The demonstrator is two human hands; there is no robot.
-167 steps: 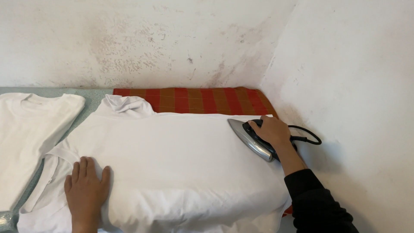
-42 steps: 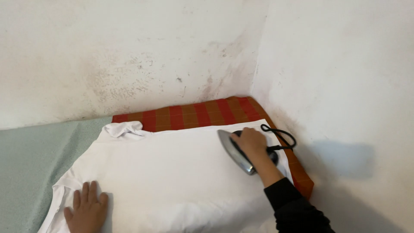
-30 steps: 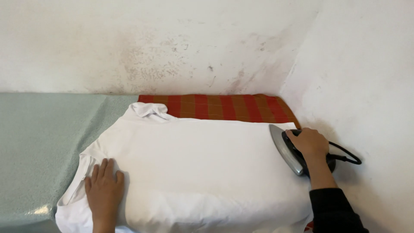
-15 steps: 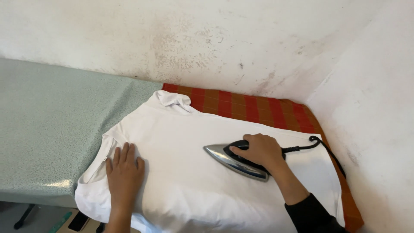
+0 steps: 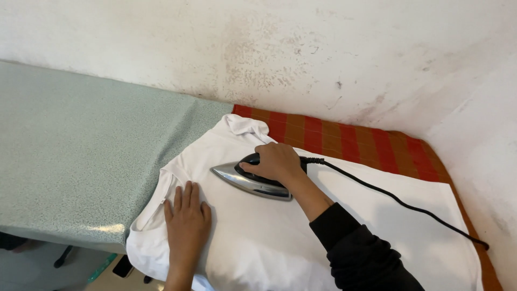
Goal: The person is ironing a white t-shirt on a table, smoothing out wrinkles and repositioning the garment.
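A white cotton T-shirt [image 5: 301, 226] lies spread over a red-and-orange checked cloth [image 5: 371, 145] at the right end of the worktop [image 5: 81, 145], close to the corner where the two stained walls meet. The shirt's collar points toward the back wall, and its near hem hangs slightly over the worktop's front edge.

The right hand [image 5: 277, 161] is clenched around the black handle of a silver-soled electric iron [image 5: 250, 180], which sits flat on the upper chest of the shirt, its tip aimed toward the left sleeve. The left hand [image 5: 187, 221] is open, fingers spread, pressing the fabric down near the left sleeve, just beside the iron's tip and grasping nothing.

A black power cord [image 5: 398, 202] trails from the iron's heel across the shirt toward the right edge of the worktop.

Risks, as I judge them: the iron's tip is near the left hand's fingers, so a push leftward could burn them. The cord lying over the smoothed fabric could drag and crease it. Letting the iron sit in one spot could scorch the cotton.
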